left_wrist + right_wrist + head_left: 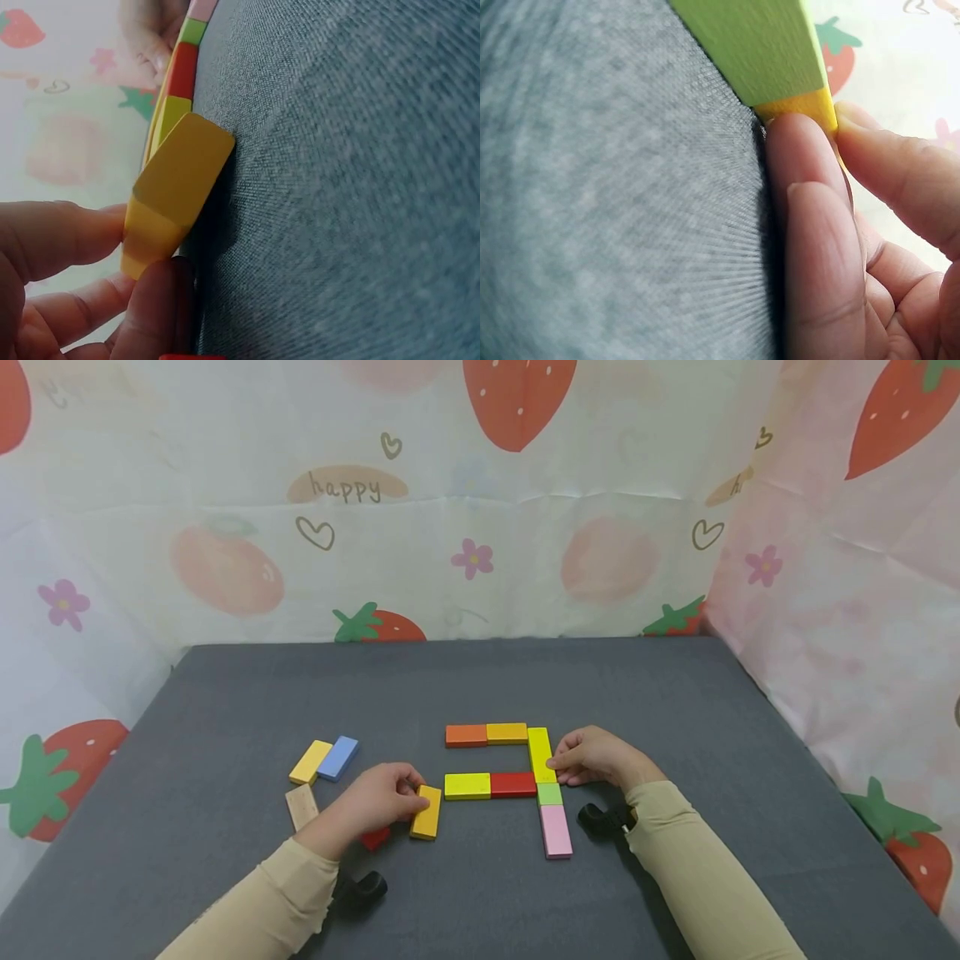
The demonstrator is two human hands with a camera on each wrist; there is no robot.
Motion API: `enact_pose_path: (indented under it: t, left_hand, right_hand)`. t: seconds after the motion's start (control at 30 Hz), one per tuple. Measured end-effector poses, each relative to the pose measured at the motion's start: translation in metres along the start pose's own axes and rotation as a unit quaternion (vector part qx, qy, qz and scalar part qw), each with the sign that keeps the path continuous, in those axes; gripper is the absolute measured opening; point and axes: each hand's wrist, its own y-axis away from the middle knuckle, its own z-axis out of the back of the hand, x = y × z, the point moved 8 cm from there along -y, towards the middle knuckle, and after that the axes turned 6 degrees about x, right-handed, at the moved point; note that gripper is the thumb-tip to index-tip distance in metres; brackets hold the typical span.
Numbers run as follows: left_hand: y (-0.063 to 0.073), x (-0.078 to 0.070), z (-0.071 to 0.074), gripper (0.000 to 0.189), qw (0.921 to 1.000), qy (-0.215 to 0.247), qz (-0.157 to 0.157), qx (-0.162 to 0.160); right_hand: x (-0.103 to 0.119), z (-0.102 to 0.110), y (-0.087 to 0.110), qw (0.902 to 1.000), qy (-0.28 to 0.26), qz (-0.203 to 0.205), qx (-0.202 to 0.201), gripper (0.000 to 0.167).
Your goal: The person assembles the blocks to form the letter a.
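Observation:
My left hand (382, 797) pinches an amber-yellow wooden block (425, 817) between thumb and fingers, just left of a laid-out pattern of blocks. In the left wrist view, this amber block (184, 169) slants close above the cloth. At the pattern's right side, my right hand (596, 757) holds the edge of a bright yellow block (540, 752), with the thumb on top and fingertips along its side. A light green block (550, 794) adjoins its near end, followed by a pink block (557, 832). A red block (513, 785) and a lime-yellow block (467, 787) extend leftward.
Along the pattern's far side lie an orange block (466, 736) and another amber block (507, 733). Loose at left are a yellow block (311, 762), a blue block (338, 758), a plain wood block (302, 807) and a partly hidden red block (376, 838). Grey cloth (637, 685) covers the table.

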Motion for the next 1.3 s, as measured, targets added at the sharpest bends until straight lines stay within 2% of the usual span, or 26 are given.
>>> enact_pose_path:
  t: [0.47, 0.87, 1.3]
  left_hand:
    - [0.000, -0.006, -0.003, 0.018, 0.9984, -0.057, -0.003, -0.008]
    - [-0.001, -0.009, -0.005, 0.014, 0.9983, -0.055, -0.016, -0.010]
    - [-0.001, -0.012, -0.006, 0.013, 0.9985, -0.053, -0.012, -0.006]
  right_hand:
    - [0.001, 0.000, 0.002, 0.9999, 0.003, 0.013, -0.004, 0.017]
    - [0.003, -0.001, 0.003, 0.9999, 0.003, 0.010, -0.003, 0.016]
    - [0.003, -0.001, 0.004, 0.9999, 0.005, 0.014, -0.003, 0.017]
